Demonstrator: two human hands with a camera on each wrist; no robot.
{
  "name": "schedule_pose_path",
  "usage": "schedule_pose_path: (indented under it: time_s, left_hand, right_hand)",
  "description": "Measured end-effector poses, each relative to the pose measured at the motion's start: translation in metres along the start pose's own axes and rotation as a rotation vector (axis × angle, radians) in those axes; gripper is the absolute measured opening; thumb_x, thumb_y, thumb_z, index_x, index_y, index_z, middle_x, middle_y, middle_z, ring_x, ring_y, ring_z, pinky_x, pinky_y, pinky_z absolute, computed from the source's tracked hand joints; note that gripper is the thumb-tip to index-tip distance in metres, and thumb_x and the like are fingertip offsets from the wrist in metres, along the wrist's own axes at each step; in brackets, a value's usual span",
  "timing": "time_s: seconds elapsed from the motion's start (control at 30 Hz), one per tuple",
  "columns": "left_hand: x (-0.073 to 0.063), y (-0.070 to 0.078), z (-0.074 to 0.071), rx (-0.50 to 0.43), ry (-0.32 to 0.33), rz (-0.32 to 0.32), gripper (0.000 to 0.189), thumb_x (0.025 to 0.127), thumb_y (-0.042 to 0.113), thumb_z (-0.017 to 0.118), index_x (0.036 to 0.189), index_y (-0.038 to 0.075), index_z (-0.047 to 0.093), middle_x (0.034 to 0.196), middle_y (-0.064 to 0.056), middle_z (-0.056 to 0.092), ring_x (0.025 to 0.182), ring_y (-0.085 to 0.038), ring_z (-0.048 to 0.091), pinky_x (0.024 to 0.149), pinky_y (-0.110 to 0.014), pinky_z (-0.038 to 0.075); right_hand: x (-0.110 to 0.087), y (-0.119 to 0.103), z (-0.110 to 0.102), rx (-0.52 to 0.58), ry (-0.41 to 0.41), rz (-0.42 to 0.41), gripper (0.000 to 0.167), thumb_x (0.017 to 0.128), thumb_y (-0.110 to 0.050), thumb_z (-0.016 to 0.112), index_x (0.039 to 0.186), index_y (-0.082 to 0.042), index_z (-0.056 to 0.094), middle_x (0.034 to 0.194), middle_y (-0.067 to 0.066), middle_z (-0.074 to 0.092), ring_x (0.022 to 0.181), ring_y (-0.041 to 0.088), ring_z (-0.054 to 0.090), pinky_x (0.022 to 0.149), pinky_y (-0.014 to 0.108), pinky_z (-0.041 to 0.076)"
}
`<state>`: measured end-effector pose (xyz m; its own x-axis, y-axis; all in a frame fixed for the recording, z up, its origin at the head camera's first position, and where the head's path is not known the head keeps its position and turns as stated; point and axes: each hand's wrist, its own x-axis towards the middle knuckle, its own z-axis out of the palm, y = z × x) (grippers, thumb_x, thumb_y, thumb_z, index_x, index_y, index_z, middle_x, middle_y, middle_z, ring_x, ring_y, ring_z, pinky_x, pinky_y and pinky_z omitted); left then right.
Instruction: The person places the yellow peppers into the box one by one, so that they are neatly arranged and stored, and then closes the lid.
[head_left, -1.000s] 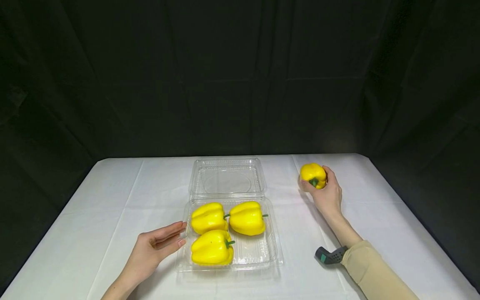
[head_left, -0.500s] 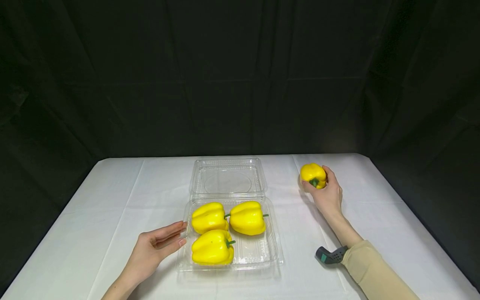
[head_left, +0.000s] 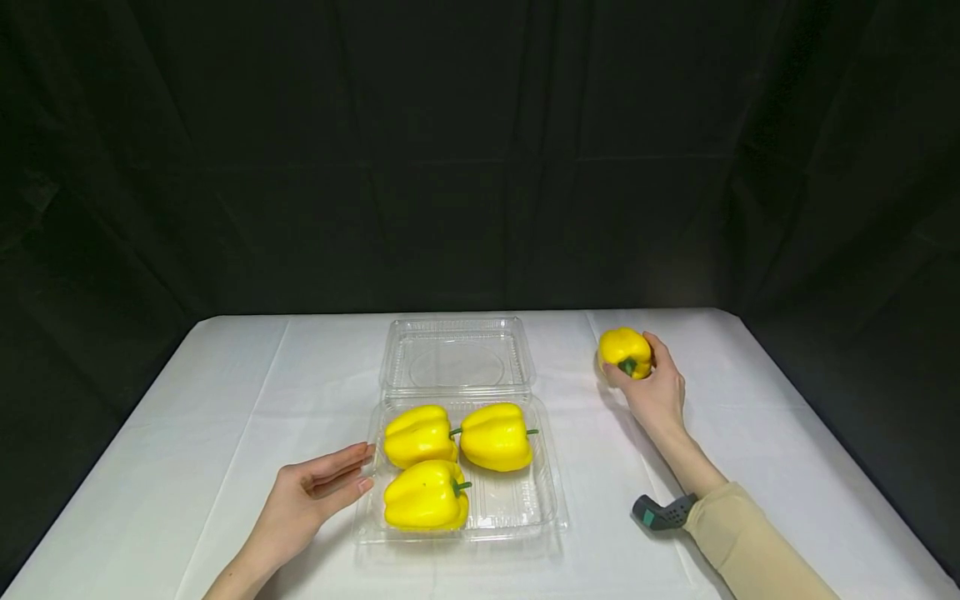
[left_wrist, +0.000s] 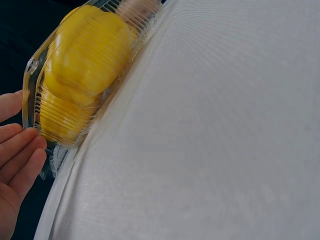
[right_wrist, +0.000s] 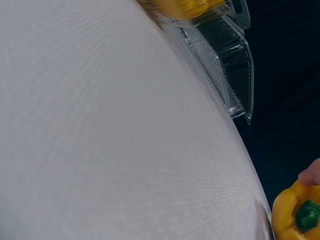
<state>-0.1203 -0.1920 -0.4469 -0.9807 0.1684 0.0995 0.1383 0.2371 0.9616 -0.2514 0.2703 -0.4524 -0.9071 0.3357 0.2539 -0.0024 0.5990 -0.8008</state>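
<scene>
On the right of the table my right hand (head_left: 654, 392) grips a yellow bell pepper (head_left: 621, 348), thumb near its green stem and fingers around the far side. In the right wrist view that bell pepper (right_wrist: 287, 215) shows at the lower right corner, its stem facing the camera. My left hand (head_left: 300, 500) is at the left side of a clear plastic clamshell container (head_left: 498, 508), fingers fairly straight and fingertips right at its rim. Inside the container's base lie three more yellow bell peppers: back left (head_left: 418, 437), back right (head_left: 495, 437) and front left (head_left: 426, 496).
The container's lid (head_left: 456, 358) lies folded back, away from me. A white cloth (head_left: 225, 400) covers the table, with a black curtain (head_left: 465, 167) behind it. A dark grey device (head_left: 663, 512) sits at my right wrist, by the beige sleeve (head_left: 750, 542).
The bell pepper in my right hand has shifted very slightly to the left. My left hand stays at the container's side.
</scene>
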Motion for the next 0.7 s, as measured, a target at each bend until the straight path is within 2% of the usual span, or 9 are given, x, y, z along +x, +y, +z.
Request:
schedule_pose_path:
  time_s: [0.7]
  left_hand:
    - [0.0, 0.0, 0.0, -0.011, 0.001, -0.019, 0.049, 0.086, 0.019, 0.08, 0.13, 0.005, 0.066, 0.129, -0.007, 0.068, 0.113, -0.007, 0.066, 0.094, -0.022, 0.057]
  right_hand:
    - [-0.01, -0.015, -0.005, 0.051, -0.066, -0.023, 0.084, 0.089, -0.033, 0.076, 0.157, -0.012, 0.03, 0.155, 0.02, 0.04, 0.142, 0.04, 0.038, 0.117, 0.062, 0.031]
